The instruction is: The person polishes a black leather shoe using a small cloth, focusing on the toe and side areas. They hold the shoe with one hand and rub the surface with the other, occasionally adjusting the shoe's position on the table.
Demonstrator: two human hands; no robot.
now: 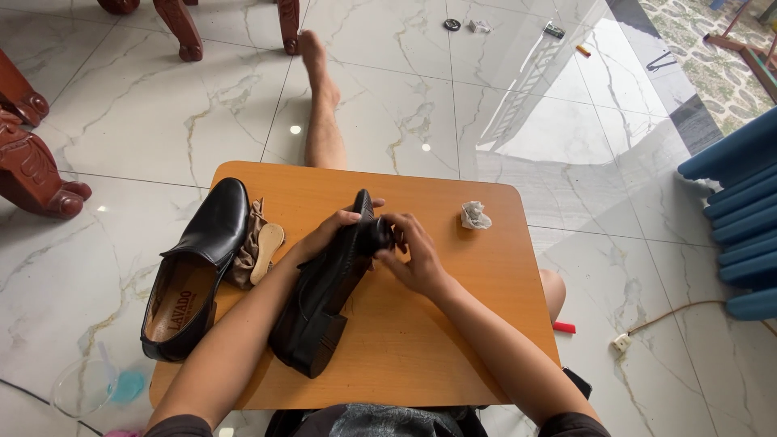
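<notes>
A black leather shoe (pixel 317 295) lies tilted on its side on a small orange-brown wooden table (pixel 453 324). My left hand (pixel 332 231) grips it near the toe. My right hand (pixel 409 255) holds a small round black object (pixel 376 236), perhaps a brush or applicator, pressed against the shoe's front. A second black shoe (pixel 198 267) stands upright at the table's left edge, its tan insole showing.
A brown cloth with a light wooden shoehorn-like piece (pixel 263 251) lies between the shoes. A crumpled grey wad (pixel 475 215) sits at the far right. My bare leg (pixel 322 113) stretches over the marble floor. Carved wooden furniture legs stand left; blue cushions right.
</notes>
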